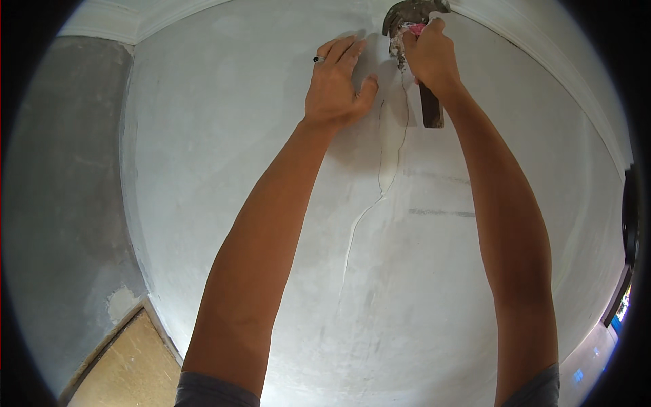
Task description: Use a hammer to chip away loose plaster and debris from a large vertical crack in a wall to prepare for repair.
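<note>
My right hand (434,60) is raised high against the grey-white wall, its fingers wrapped round a claw hammer (432,110). The metal head is uppermost, with the curved claw to the left, and the dark handle sticks out below my fist. Some pink shows near my fingers. Just left of the hammer, my left hand (336,88) rests on the wall with its fingers spread and a ring on one finger. A thin crack (382,195) runs down the wall from a rough broken patch (399,54) beneath the hammer head. Part of that patch is hidden by my right hand.
White moulding (102,20) borders the ceiling. To the left is a darker grey wall (61,156), with a wooden door panel (129,370) below it. A dark object (630,217) stands at the right edge. Faint dark smears (441,213) mark the wall beside my right forearm.
</note>
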`<state>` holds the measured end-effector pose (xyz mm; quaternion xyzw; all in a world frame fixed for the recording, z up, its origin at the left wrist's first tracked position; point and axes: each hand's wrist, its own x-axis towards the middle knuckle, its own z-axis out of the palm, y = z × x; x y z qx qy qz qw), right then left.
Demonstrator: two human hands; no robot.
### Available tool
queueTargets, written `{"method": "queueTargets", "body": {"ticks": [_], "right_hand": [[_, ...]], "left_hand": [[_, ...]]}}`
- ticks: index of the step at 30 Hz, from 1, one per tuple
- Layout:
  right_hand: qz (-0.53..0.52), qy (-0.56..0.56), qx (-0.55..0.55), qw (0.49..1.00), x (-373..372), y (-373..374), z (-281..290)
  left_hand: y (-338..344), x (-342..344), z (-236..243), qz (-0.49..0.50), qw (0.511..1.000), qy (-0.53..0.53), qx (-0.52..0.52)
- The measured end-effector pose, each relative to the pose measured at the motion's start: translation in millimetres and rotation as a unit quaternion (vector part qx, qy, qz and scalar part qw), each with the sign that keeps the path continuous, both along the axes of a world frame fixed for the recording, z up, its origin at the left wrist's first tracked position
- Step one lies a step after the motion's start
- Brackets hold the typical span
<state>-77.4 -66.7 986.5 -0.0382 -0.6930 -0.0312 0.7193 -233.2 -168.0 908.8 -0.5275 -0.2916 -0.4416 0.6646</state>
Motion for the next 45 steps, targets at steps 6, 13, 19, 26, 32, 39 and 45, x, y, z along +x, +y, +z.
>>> {"method": "queueTargets", "body": {"ticks": [6,13,19,26,32,39,45], "right_hand": [[0.033,0.003,-0.051,0.998,0,4,0],[0.043,-0.049,-0.078,0.995,10,-4,-38],[0.067,-0.031,-0.073,0.995,3,-4,-29],[0.009,-0.024,-0.028,0.999,6,-2,-42],[0.088,-0.039,-0.068,0.993,17,-18,-58],[0.104,-0.034,-0.062,0.992,17,-11,-58],[0.088,-0.028,-0.066,0.994,12,-4,-54]], "left_hand": [[1,0,-3,-0.024,0.999,-0.009,-0.027],[-1,-1,-1,0.005,1.0,0.009,-0.005],[-2,-3,-1,-0.029,0.999,0.004,-0.03],[1,-4,-2,0.015,1.0,0.014,-0.008],[-6,-2,-5,-0.019,0.999,-0.005,-0.029],[-3,-5,-2,-0.004,1.0,0.005,-0.029],[2,-4,-4,0.022,1.0,-0.003,-0.019]]}}
